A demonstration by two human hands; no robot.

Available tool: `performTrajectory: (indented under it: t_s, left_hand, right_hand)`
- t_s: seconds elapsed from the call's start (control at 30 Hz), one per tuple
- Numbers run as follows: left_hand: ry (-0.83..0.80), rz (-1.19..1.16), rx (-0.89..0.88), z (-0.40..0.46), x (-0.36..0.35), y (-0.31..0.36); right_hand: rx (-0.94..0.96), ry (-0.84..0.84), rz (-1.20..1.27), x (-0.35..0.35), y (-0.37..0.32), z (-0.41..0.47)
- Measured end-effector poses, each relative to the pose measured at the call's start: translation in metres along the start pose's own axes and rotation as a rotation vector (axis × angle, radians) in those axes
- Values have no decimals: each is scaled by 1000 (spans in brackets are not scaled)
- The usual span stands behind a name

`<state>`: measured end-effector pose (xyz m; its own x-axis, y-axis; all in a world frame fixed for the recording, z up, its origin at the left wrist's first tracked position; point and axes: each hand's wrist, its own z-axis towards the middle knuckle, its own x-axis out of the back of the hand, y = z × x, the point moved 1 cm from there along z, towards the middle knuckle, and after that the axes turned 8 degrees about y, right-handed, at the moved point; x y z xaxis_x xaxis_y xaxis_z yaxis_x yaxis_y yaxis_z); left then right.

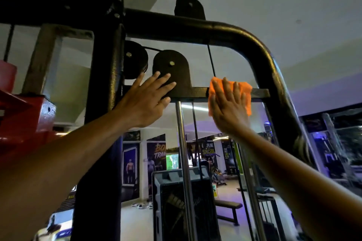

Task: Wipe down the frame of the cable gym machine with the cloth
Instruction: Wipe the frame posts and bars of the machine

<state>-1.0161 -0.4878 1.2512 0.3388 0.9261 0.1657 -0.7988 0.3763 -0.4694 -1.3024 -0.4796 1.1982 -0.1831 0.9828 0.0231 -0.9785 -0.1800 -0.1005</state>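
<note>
Fingers (225, 92) flat on orange cloth (244, 92), pulley bracket (176, 64) just beside

The right hand (228, 107) lies flat over the bright orange cloth (245, 94), so the cloth's middle is covered and only its edges peek out. The cloth in turn hides a stretch of the flat black steel crossbar (197, 92). The left hand (146, 101) covers the lower part of the rounded black pulley bracket (172, 64). Both forearms run off the bottom edge. The thick black upright post (101, 84) is cut at top and bottom. The red painted machine part (29, 111) slips out on the left. Far-wall posters (156, 154) are too small and dim to read fully.
</note>
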Motion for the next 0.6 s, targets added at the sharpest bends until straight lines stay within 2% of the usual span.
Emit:
performTrajectory:
  t_s: [0.03,0.1,0.2,0.27,0.33,0.43,0.5,0.6]
  left_hand:
    - [-4,-10,-2,1,-2,6]
    - [-7,-41,7,7,-10,23]
    - [16,-80,42,15,-23,45]
    - [26,-85,60,19,-30,56]
    - [34,-81,67,24,-38,63]
    - [38,-75,66,29,-44,76]
    - [41,-87,84,35,-48,86]
    - [54,-89,131,43,-53,100]
  right_hand:
    - [33,-4,-10,-4,-15,-1]
    - [217,-25,-1,-12,-34,-7]
    - [433,-13,-23,-14,-10,-8]
    - [384,10,-42,-8,33,-1]
    - [214,25,-36,2,77,6]
    - [14,41,33,7,91,13]
    - [59,35,58,1,69,14]
    - [274,45,47,-11,61,12]
